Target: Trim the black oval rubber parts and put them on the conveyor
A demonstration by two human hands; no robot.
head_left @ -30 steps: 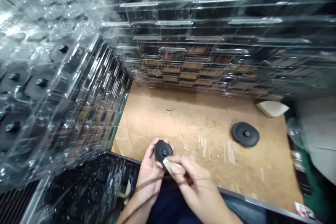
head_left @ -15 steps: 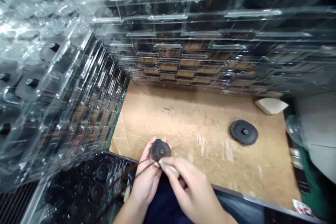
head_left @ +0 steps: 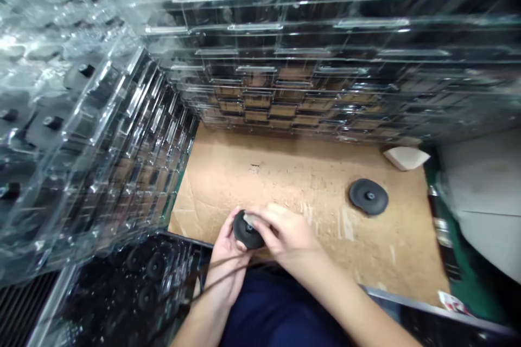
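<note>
My left hand (head_left: 228, 252) is closed round the edge of a black rubber-looking disc (head_left: 253, 239) with a small raised hub, near the front edge of the cardboard. Over the disc, my right hand (head_left: 287, 230) pinches a small pale piece (head_left: 249, 219) and presses it against the disc's upper face beside the hub. Most of that piece is hidden by my fingers, so I cannot tell its exact kind. A second black disc (head_left: 368, 197) with a central hub lies on the cardboard to the right, untouched.
Tall stacks of clear plastic trays (head_left: 260, 70) rise behind and to the left (head_left: 134, 119). Cardboard (head_left: 228, 168) covers the worktop. A white paper-like cup (head_left: 407, 157) lies at the back right. Lower left, a tray (head_left: 134, 293) holds several black discs.
My right hand has moved from the disc's near edge up to its far side, bringing the pale piece along. The left hand keeps hold of the disc; the view has shifted slightly.
</note>
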